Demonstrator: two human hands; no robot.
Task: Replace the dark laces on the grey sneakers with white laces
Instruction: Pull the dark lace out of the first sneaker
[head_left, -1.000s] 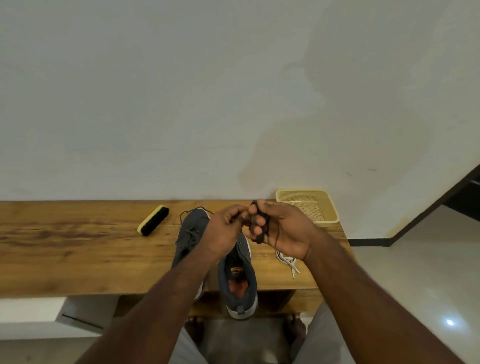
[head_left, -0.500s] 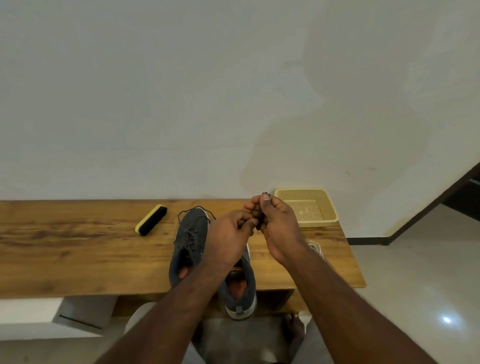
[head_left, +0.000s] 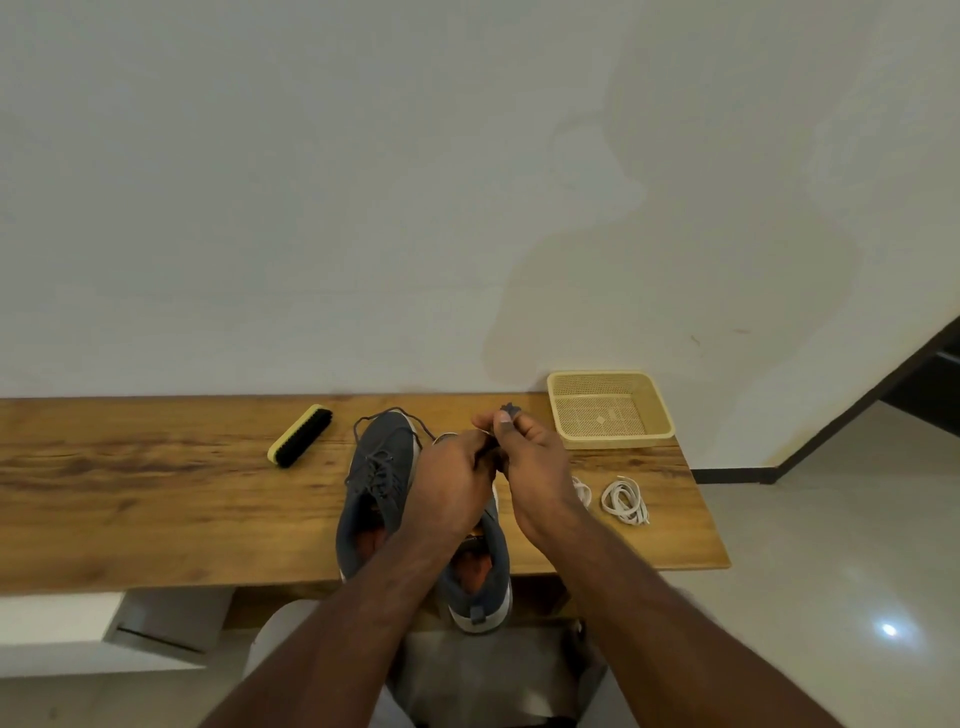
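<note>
Here: two grey sneakers (head_left: 376, 483), two white laces (head_left: 625, 500).

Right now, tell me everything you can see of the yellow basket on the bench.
The yellow basket is a shallow rectangular tray that looks like plastic, with fine mesh walls and floor and a solid rim. It sits upright at the far right end of the wooden bench, close to the wall. Nothing shows inside it and no hand touches it.
</note>
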